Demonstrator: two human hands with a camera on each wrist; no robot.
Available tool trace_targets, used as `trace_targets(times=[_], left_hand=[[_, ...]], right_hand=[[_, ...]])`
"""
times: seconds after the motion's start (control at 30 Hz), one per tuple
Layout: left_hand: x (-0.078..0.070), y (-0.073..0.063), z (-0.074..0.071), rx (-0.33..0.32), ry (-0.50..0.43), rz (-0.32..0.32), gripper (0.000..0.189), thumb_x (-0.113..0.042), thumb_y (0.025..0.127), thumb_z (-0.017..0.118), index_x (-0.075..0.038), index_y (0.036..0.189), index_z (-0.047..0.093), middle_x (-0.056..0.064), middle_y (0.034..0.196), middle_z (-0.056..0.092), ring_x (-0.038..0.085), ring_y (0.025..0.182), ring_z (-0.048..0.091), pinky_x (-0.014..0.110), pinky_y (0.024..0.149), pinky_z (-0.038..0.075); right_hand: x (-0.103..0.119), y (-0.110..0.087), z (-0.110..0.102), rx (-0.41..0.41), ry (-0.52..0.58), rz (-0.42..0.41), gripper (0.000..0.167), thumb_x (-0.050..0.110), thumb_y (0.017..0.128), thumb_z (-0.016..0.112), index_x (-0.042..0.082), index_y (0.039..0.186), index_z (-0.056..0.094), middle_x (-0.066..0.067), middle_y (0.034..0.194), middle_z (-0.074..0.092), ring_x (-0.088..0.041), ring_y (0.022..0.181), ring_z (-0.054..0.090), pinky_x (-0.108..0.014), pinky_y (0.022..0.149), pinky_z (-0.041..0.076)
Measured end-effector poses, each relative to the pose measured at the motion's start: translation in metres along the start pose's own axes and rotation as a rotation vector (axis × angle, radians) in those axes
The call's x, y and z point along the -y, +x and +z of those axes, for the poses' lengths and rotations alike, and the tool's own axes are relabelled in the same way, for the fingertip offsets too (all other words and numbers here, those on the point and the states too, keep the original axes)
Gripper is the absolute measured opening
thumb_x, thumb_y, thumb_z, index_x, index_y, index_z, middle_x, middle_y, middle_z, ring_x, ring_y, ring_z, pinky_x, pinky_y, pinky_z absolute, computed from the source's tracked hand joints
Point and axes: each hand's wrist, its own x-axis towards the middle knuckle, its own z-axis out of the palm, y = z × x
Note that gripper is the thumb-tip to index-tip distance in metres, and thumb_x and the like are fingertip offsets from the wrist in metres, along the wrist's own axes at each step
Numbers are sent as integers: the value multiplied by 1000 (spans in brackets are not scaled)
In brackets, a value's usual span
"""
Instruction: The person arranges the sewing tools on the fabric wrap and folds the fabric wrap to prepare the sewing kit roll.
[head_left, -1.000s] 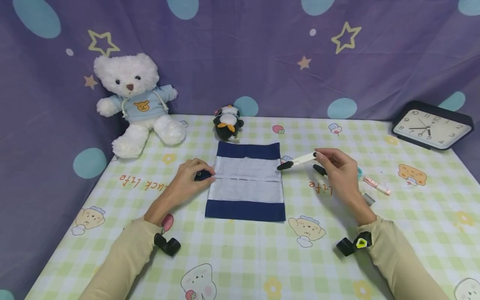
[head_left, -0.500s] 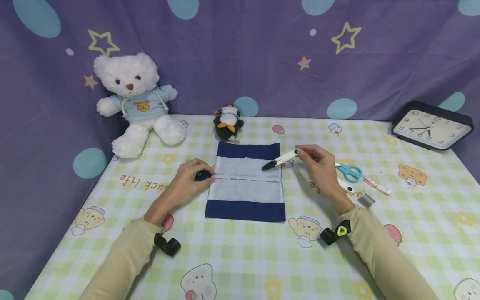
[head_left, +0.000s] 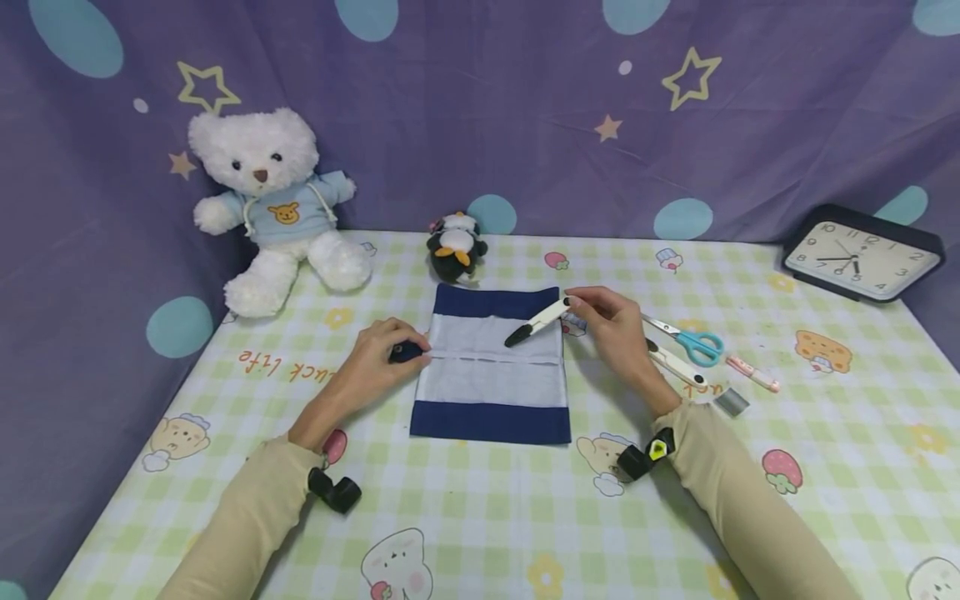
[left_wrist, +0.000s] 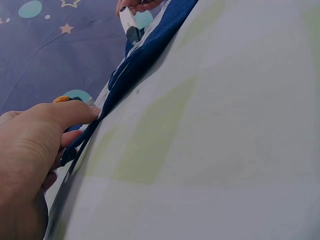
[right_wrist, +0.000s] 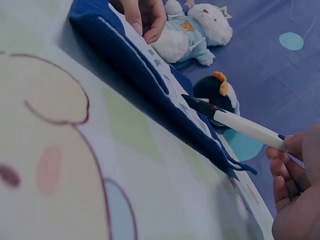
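Marker (head_left: 547, 314) slants down and leftward from your right hand (head_left: 611, 329), whose fingertips pinch its rear end; its black tip (head_left: 517, 336) is over the cloth (head_left: 491, 422), just beyond the seam (head_left: 491, 359), contact unclear. Your left hand (head_left: 381, 354) pinches the left edge of the cloth, which lies toward the desk's (head_left: 487, 517) far edge. Half a second ago that tip sat farther right.

Behind the table (head_left: 480, 517), which is covered by a green-and-white checked cloth (head_left: 847, 433) with cartoon prints (head_left: 823, 351), there hangs a purple curtain (head_left: 480, 125) with blue ovals (head_left: 683, 219) and stars (head_left: 608, 127), continuing also along the left side.
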Motion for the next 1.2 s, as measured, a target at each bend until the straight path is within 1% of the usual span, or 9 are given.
trace_targets(times=[0.1, 0.3, 0.37, 0.5, 0.67, 0.73, 0.93, 1.07, 1.2], left_hand=[[-1, 0, 0, -1, -4, -1, 12, -16, 92, 81, -13, 103, 77, 8, 114, 67, 33, 111, 55, 56, 100, 36], [0, 0, 0, -3, 0, 4, 12, -16, 92, 81, -13, 103, 77, 8, 114, 67, 33, 110, 56, 53, 97, 39], [-1, 0, 0, -6, 0, 2, 12, -16, 92, 81, -13, 103, 77, 8, 113, 67, 32, 109, 56, 51, 95, 40], [-2, 1, 0, -12, 6, 0, 12, -16, 92, 81, -13, 102, 78, 8, 112, 67, 32, 109, 56, 49, 94, 41], [-1, 1, 0, -12, 5, 2, 12, -15, 92, 81, -12, 102, 77, 8, 112, 67, 32, 109, 56, 49, 93, 41], [-2, 1, 0, -12, 2, 0, 12, -15, 91, 81, -12, 102, 77, 8, 112, 67, 32, 108, 56, 48, 93, 41], [-1, 1, 0, -4, -3, -6, 12, -16, 92, 81, -12, 103, 77, 9, 114, 67, 32, 109, 56, 50, 94, 40], [0, 1, 1, -2, 1, -13, 13, -16, 92, 81, -13, 104, 77, 9, 114, 67, 32, 110, 55, 50, 93, 41], [0, 0, 1, -1, 3, -20, 13, -17, 92, 80, -13, 104, 77, 8, 115, 66, 32, 110, 55, 49, 93, 41]], right_hand=[[-1, 2, 4, 9, 8, -3, 21, 6, 101, 67, -7, 116, 73, -22, 110, 73, -18, 91, 67, -21, 81, 51], [0, 7, 11, 23, 21, 7, 21, 5, 101, 67, -7, 116, 73, -19, 111, 73, -11, 91, 67, -22, 84, 52], [0, 9, 13, 32, 19, 16, 21, 7, 101, 67, -6, 117, 73, -19, 112, 73, -14, 93, 67, -23, 84, 52], [2, 13, 17, 52, 16, 37, 22, 9, 102, 67, -4, 118, 73, -20, 112, 73, -26, 95, 68, -25, 82, 53], [4, 17, 22, 76, 10, 30, 21, 9, 103, 66, -4, 118, 74, -21, 105, 73, -32, 91, 67, -22, 67, 49], [5, 18, 25, 95, 13, 15, 21, 8, 103, 66, -4, 118, 74, -22, 104, 72, -31, 90, 67, -21, 65, 48], [5, 23, 31, 138, -18, 13, 21, 6, 103, 64, -5, 117, 74, -21, 107, 72, -32, 96, 68, -28, 82, 52], [7, 27, 34, 161, -49, 31, 21, 6, 103, 63, -3, 119, 74, -20, 105, 72, -34, 97, 67, -27, 81, 50], [9, 30, 36, 191, -67, 43, 22, 6, 104, 62, -4, 120, 73, -21, 108, 73, -31, 98, 67, -25, 81, 50]])
